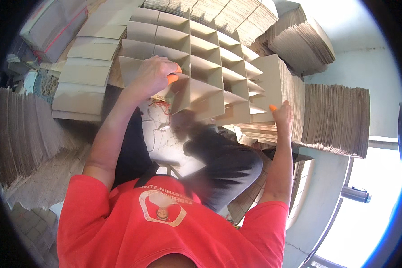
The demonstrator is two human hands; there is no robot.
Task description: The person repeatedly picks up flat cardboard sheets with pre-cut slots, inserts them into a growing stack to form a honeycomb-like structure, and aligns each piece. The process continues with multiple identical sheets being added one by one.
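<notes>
Indoors, cardboard sheet stacks (339, 118) all around, littered floor (163, 134), bright window (370, 214).

Pale wall (366, 67), bright sunlit window (370, 214), stacked cardboard sheets (339, 118) all around, littered floor (165, 138)

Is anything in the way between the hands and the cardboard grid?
No. The left hand already grips the near edge of the cardboard grid, and the right hand rests against its right edge, beside a stack of flat cardboard. Nothing sits between them.
</notes>
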